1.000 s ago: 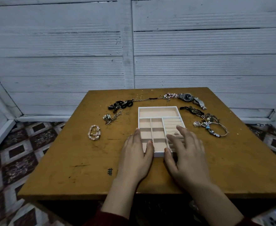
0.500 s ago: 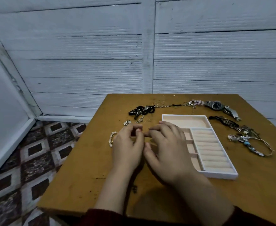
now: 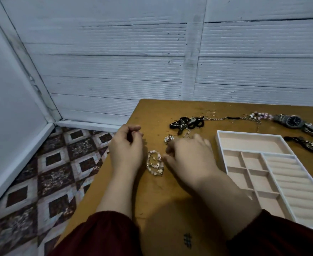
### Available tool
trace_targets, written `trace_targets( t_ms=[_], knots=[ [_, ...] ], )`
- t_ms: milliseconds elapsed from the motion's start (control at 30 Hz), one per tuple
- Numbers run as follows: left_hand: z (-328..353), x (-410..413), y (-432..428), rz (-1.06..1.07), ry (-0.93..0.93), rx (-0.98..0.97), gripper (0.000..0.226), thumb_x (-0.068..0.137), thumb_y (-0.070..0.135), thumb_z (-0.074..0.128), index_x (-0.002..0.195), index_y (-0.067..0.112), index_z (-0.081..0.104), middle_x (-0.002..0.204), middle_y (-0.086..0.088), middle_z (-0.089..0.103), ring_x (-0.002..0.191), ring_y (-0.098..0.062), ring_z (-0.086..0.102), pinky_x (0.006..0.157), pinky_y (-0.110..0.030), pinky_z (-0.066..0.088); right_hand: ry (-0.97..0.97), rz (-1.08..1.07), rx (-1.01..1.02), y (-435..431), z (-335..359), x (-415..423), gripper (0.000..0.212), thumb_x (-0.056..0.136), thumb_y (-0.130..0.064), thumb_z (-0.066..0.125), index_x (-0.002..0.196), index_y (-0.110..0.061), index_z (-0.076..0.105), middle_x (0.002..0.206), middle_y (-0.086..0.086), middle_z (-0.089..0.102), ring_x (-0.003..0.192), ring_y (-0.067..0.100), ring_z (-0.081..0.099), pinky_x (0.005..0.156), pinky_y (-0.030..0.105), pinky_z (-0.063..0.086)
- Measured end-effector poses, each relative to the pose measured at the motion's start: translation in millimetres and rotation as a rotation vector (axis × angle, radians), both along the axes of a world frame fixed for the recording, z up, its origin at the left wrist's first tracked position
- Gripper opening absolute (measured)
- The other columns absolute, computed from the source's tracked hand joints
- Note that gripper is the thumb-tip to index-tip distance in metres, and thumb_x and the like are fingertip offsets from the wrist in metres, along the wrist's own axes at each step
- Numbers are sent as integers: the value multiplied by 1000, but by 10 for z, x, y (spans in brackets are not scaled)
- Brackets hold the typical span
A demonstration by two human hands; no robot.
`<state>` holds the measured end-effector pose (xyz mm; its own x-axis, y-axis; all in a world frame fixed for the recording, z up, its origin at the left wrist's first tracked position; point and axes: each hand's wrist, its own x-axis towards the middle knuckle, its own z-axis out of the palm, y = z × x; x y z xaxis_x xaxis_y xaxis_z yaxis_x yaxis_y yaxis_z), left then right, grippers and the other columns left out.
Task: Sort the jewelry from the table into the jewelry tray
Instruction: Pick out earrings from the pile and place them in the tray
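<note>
item: beaded bracelet (image 3: 154, 165) | lies flat on desk (image 3: 152, 209), 9 o'clock of jewelry tray (image 3: 221, 146) | left hand (image 3: 126, 150) curled, empty | right hand (image 3: 187, 156) bent-fingered, grip unclear | probably handles light, limp, snag-prone; suits pinching beads mid-loop

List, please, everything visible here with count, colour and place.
table: one, brown, centre-right
jewelry tray: one, white, pink lining, table's right
beaded bracelet: one, pale pink, left of tray
bead cluster: one, whitish, beyond beaded bracelet
lace piece: one, black, far side
chain: one, silver, pink beads, far side
wristwatch: one, grey, far right
dark bracelet: one, blackish, right edge
floor tiles: many, dark patterned, left
left hand: one, curled, left of beaded bracelet
right hand: one, right of beaded bracelet
</note>
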<state>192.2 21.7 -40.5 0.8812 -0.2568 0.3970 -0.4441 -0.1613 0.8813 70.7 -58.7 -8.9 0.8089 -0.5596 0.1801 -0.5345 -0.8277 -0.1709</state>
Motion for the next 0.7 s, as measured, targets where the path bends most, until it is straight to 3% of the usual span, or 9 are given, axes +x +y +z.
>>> trace_targets(
  t_ms=[100,233,400,700],
  knots=[
    [-23,-7,0,-30,19,-28,24,87,3,53,82,24,63,74,10,66,67,12,59,63,-2,40,43,-17,21,58,-73,101,42,90,-57,47,112,-26,63,121,2,61,122,28,40,100,40,30],
    [-60,1,-21,-34,14,-33,22,87,5,54,84,23,65,75,11,68,69,9,59,65,-4,42,58,-33,30,79,-91,149,39,87,-55,52,112,-27,62,122,2,59,122,28,41,99,40,31],
    [-45,-3,-33,-36,58,-59,24,87,5,53,81,26,63,76,8,68,68,8,60,62,-3,41,-22,-48,194,-22,-105,80,11,86,-39,57,88,-28,58,99,-5,65,108,23,45,91,36,35],
    [-58,-7,-58,-57,41,-35,22,86,7,54,81,26,65,79,5,70,70,0,62,60,-5,42,-247,25,219,-71,-38,-38,4,94,-33,53,92,-32,49,92,-9,63,98,18,52,85,35,43]
  ],
)
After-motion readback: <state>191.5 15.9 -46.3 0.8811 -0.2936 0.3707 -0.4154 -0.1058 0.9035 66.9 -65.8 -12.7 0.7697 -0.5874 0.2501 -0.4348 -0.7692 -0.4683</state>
